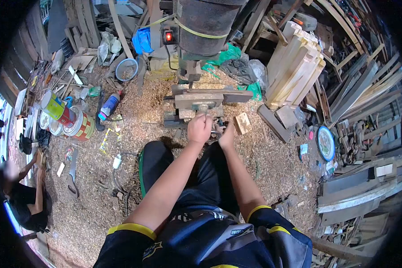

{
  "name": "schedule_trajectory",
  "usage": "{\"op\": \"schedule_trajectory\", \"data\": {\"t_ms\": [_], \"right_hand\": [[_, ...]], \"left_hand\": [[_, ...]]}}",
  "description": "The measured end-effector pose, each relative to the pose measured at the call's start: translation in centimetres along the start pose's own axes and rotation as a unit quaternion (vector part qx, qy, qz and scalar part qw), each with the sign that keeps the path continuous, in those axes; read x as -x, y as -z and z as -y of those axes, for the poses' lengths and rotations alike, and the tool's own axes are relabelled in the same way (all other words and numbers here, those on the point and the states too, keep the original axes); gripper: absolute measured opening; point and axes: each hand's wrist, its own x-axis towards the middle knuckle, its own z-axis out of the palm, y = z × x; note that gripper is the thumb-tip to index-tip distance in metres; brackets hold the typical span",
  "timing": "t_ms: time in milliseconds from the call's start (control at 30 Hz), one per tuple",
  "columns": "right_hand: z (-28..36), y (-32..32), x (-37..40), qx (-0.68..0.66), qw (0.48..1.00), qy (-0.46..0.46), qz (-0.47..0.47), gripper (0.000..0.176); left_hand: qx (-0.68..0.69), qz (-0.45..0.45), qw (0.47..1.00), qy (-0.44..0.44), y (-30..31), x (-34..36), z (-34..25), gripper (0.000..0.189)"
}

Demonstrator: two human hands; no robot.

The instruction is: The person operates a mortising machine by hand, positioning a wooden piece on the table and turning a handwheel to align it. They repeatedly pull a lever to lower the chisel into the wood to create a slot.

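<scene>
My left hand is closed in a fist at the near side of a low wood-and-metal fixture. A short rounded end shows just beyond the fist; what the fingers grip is mostly hidden. My right hand sits close beside it, fingers curled at a curved dark metal part that looks like a wheel or crank. In the fixture, a wooden block lies crosswise in front of a longer board. Behind it hangs a metal tool head under a large dark cylinder. A small wood block lies right of my right hand.
Wood shavings cover the floor. Paint buckets, a bottle and a handsaw lie left. Stacked pale timber stands right, near a round plate. Another person sits at far left, hands on a wood piece.
</scene>
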Motion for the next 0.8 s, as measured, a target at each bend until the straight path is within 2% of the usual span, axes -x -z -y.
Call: {"op": "schedule_trajectory", "data": {"t_ms": [33, 100, 133, 167, 233, 300, 333, 367, 400, 433, 500, 533, 567, 633, 667, 767, 800], "right_hand": [[-0.3, -1.0, 0.0, -0.003, 1.000, 0.001, 0.002, 0.045], [0.7, -2.1, -0.2, -0.117, 0.989, -0.034, -0.084, 0.048], [0.6, -1.7, 0.2, -0.178, 0.982, -0.067, -0.018, 0.044], [0.3, -2.0, 0.1, -0.179, 0.982, -0.066, -0.015, 0.044], [-0.4, -2.3, -0.2, -0.037, 0.998, -0.041, -0.011, 0.033], [-1.4, -3.0, -0.3, -0.065, 0.997, -0.019, -0.041, 0.027], [-1.9, -3.3, -0.4, -0.268, 0.957, -0.112, 0.005, 0.027], [-2.1, -3.4, -0.7, -0.456, 0.865, -0.200, 0.050, 0.026], [-2.5, -3.3, -1.0, -0.472, 0.845, -0.245, 0.063, 0.027], [-2.8, -3.2, -1.2, -0.472, 0.845, -0.246, 0.063, 0.027], [-2.6, -3.0, -1.8, -0.599, 0.737, -0.276, 0.150, 0.032], [-2.4, -3.2, -1.4, -0.622, 0.701, -0.321, 0.135, 0.046], [-2.9, -3.3, -1.3, -0.621, 0.701, -0.323, 0.135, 0.046], [-4.4, -4.1, -1.6, -0.712, 0.538, -0.412, 0.186, 0.059], [-3.5, -3.4, -1.4, -0.697, 0.548, -0.427, 0.179, 0.064], [-4.5, -4.1, -2.4, -0.683, 0.538, -0.453, 0.197, 0.064], [-3.0, -3.2, -2.2, -0.628, 0.620, -0.439, 0.167, 0.057]], "left_hand": [[0.006, -0.001, 1.000, 0.000, 0.0, 0.0, -0.1, 0.036], [0.011, -0.006, 1.000, 0.002, -0.1, -0.1, 0.0, 0.035], [0.010, -0.010, 1.000, -0.004, -0.2, -0.1, 0.0, 0.035], [0.009, -0.012, 1.000, -0.008, -0.2, 0.0, 0.1, 0.035], [0.004, -0.013, 1.000, -0.008, -0.3, 0.0, 0.2, 0.035], [0.000, -0.010, 1.000, -0.009, 0.1, -0.1, -0.2, 0.035], [0.011, -0.004, 1.000, -0.011, 0.2, -0.1, -0.4, 0.035], [0.022, 0.002, 1.000, -0.013, 0.2, -0.1, -0.3, 0.035], [0.022, 0.003, 1.000, -0.011, 0.2, 0.0, -0.3, 0.035], [0.012, -0.008, 1.000, -0.019, 0.1, -0.1, -0.3, 0.035], [0.003, -0.018, 0.999, -0.028, -0.1, -0.2, -0.2, 0.035], [0.004, -0.016, 1.000, -0.025, -0.1, -0.3, -0.1, 0.035], [0.005, -0.013, 1.000, -0.019, -0.2, -0.1, 0.0, 0.035], [0.005, -0.003, 1.000, -0.006, -0.1, -0.1, -0.2, 0.034], [0.005, 0.007, 1.000, 0.006, 0.0, -0.1, -0.2, 0.034], [0.005, 0.012, 1.000, -0.002, 0.0, -0.2, 0.0, 0.034], [0.005, 0.013, 1.000, -0.002, 0.0, -0.3, -0.1, 0.034]]}}
